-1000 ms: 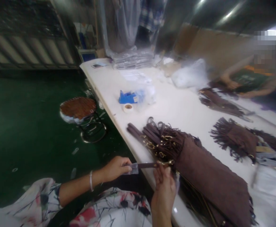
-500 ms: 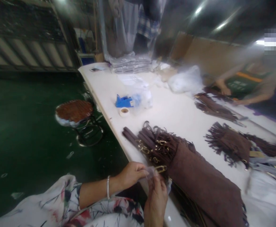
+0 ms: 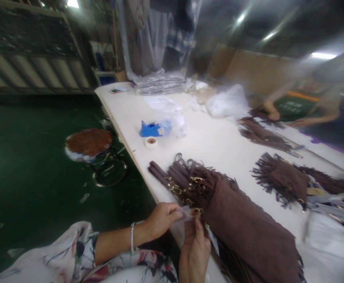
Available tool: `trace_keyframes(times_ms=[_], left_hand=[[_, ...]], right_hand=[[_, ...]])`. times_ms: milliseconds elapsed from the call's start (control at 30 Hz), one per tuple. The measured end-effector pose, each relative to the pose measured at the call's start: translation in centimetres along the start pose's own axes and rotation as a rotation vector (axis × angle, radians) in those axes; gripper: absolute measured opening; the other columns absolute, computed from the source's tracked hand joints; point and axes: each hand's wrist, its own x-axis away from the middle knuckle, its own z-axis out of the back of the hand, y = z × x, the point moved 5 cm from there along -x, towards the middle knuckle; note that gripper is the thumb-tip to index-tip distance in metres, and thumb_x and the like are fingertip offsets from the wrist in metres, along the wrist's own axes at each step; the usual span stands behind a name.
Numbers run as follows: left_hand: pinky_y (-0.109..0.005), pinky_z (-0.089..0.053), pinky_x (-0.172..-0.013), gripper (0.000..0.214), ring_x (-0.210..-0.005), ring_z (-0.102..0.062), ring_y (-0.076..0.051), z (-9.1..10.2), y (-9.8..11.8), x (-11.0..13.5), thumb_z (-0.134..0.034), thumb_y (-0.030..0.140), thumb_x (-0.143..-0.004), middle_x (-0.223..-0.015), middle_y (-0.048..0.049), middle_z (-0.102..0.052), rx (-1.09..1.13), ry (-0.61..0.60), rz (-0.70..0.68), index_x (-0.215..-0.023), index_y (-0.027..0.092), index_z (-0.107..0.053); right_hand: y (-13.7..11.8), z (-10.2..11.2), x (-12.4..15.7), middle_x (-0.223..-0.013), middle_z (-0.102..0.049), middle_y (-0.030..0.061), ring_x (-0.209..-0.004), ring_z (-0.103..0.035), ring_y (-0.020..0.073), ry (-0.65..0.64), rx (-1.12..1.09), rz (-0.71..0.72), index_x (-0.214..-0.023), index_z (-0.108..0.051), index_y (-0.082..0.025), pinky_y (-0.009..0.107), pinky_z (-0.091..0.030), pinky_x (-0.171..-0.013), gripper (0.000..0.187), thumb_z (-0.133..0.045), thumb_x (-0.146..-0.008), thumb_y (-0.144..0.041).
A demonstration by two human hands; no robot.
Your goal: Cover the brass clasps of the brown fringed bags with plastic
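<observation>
A small piece of clear plastic (image 3: 185, 212) is stretched between my hands at the table's near edge. My left hand (image 3: 162, 221) pinches one side of it between thumb and curled fingers. At its other side, my right hand (image 3: 196, 251) is closed, with its thumb up and the fingertips partly hidden. Just beyond the hands lies a stack of brown fringed bags (image 3: 248, 228), the top one with a smooth suede-like face. Gold metal clasps (image 3: 175, 187) and rolled brown straps (image 3: 159, 170) stick out at the stack's left end, close to my fingers.
On the white table (image 3: 121, 114) are a blue tape dispenser (image 3: 150, 129), a tape roll (image 3: 151, 142), wrapped flat packs (image 3: 160, 83) and a white plastic bag (image 3: 229, 102). More fringed bags (image 3: 290, 179) lie right. Across the table, a co-worker's hands (image 3: 272, 112) handle brown pieces. A round stool (image 3: 89, 142) stands left.
The view has shifted slightly. My right hand's fingers have drawn a little apart from my left, and its thumb now points more upward. More of the plastic's side by my left hand shows.
</observation>
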Motion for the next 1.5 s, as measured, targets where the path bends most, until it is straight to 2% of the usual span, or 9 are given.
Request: trace_keyframes(times_ms=[200, 367, 500, 833, 1000, 1133, 1233, 1333, 1500], left_hand=[[-0.026, -0.041, -0.067, 0.029, -0.074, -0.057, -0.018, -2.1, 1.0, -0.8, -0.058, 0.036, -0.084, -0.079, -0.0047, -0.068, 0.1, -0.006, -0.028, -0.084, 0.011, -0.072], [-0.025, -0.041, -0.067, 0.031, -0.073, -0.058, -0.018, -2.6, 1.1, -1.3, -0.061, 0.04, -0.084, -0.078, -0.0054, -0.068, 0.108, -0.004, -0.028, -0.082, 0.011, -0.072], [-0.025, -0.042, -0.063, 0.03, -0.069, -0.059, -0.018, -2.9, 1.3, -1.4, -0.06, 0.039, -0.085, -0.074, -0.0052, -0.067, 0.168, -0.028, -0.025, -0.081, 0.012, -0.071], [-0.024, -0.041, -0.058, 0.031, -0.064, -0.056, -0.016, -3.8, 2.5, -1.8, -0.057, 0.039, -0.087, -0.07, -0.0028, -0.064, 0.073, 0.004, -0.033, -0.084, 0.012, -0.072], [-0.026, -0.044, -0.063, 0.031, -0.069, -0.059, -0.017, -3.5, 2.2, -2.1, -0.058, 0.04, -0.086, -0.072, -0.0027, -0.066, 0.115, -0.066, -0.022, -0.095, 0.013, -0.072], [-0.027, -0.047, -0.068, 0.037, -0.075, -0.062, -0.018, -1.8, 0.6, -1.7, -0.06, 0.043, -0.086, -0.083, -0.0061, -0.069, 0.233, -0.077, 0.037, -0.107, 0.013, -0.068], [-0.026, -0.047, -0.067, 0.031, -0.073, -0.061, -0.017, -0.9, -0.6, -1.4, -0.067, 0.04, -0.081, -0.083, -0.0057, -0.068, 0.283, -0.027, 0.059, -0.096, 0.013, -0.067], [-0.024, -0.045, -0.062, 0.028, -0.065, -0.059, -0.014, -1.0, -0.9, -1.3, -0.073, 0.037, -0.074, -0.076, -0.0035, -0.065, 0.322, -0.011, 0.072, -0.086, 0.013, -0.065], [-0.024, -0.044, -0.061, 0.027, -0.062, -0.058, -0.013, -1.5, -0.2, -1.7, -0.076, 0.034, -0.07, -0.073, -0.0028, -0.065, 0.344, -0.122, 0.103, -0.083, 0.012, -0.065]], right_hand=[[-0.5, 0.5, 0.1, -0.11, -0.07, 0.0094, -0.106, -0.064, 0.0238, 0.031, 0.014, -0.014, -0.099, -0.069, -0.015, 0.034, -0.054, -0.086, 0.036, -0.073, -0.074, -0.04], [-0.3, 1.8, 0.5, -0.112, -0.069, 0.0101, -0.103, -0.065, 0.0245, 0.045, 0.122, 0.034, -0.108, -0.068, -0.014, 0.036, -0.053, -0.089, 0.042, -0.066, -0.08, -0.045], [0.0, 2.3, 0.7, -0.11, -0.07, 0.0108, -0.1, -0.066, 0.0266, -0.045, 0.319, 0.088, -0.12, -0.065, -0.014, 0.035, -0.055, -0.081, 0.054, -0.065, -0.08, -0.05], [0.9, 2.3, 0.1, -0.111, -0.069, 0.0126, -0.101, -0.064, 0.0253, -0.027, 0.481, 0.183, -0.115, -0.067, -0.011, 0.032, -0.051, -0.081, 0.054, -0.065, -0.08, -0.052], [0.9, 2.4, -0.3, -0.095, -0.072, 0.0098, -0.085, -0.065, 0.0223, 0.006, 0.542, 0.161, -0.101, -0.071, -0.013, 0.03, -0.051, -0.073, 0.047, -0.067, -0.078, -0.054], [0.8, 2.5, -0.2, -0.074, -0.068, 0.0043, -0.069, -0.062, 0.0178, 0.041, 0.475, 0.104, -0.09, -0.072, -0.012, 0.027, -0.05, -0.065, 0.043, -0.07, -0.076, -0.052], [0.6, 2.2, 0.1, -0.066, -0.065, 0.0024, -0.064, -0.06, 0.0163, 0.058, 0.44, 0.101, -0.085, -0.07, -0.012, 0.026, -0.05, -0.063, 0.042, -0.074, -0.073, -0.052], [0.4, 1.9, 0.3, -0.069, -0.066, 0.0023, -0.063, -0.06, 0.0157, 0.066, 0.409, 0.114, -0.094, -0.069, -0.011, 0.026, -0.05, -0.062, 0.046, -0.075, -0.071, -0.05], [-0.3, 1.7, 0.8, -0.074, -0.066, 0.0025, -0.064, -0.059, 0.0154, 0.096, 0.422, 0.138, -0.097, -0.067, -0.012, 0.026, -0.05, -0.059, 0.045, -0.074, -0.073, -0.049]])
